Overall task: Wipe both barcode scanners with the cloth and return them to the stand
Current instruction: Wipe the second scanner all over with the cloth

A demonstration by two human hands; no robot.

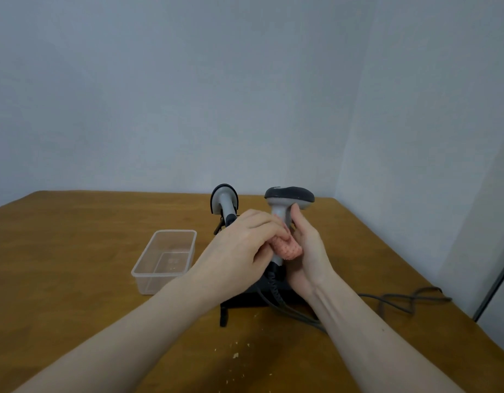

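Cable (401, 303) trails near right wrist: snag could tug scanner. Left hand (239, 248) fingers press pink cloth (287, 249) round handle; right hand (304, 251) grips held scanner (289, 198) above stand (245, 300). Loose grip risks drop. Second scanner (224, 201) docked beyond left fingers; elbow knock possible.

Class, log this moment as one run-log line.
step: wiping | left hand: rubs pink cloth on scanner handle | right hand: holds scanner | second scanner: on stand

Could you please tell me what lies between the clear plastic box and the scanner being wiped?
In the head view, the left hand pressing the pink cloth lies there, with the second scanner on the black stand behind it.
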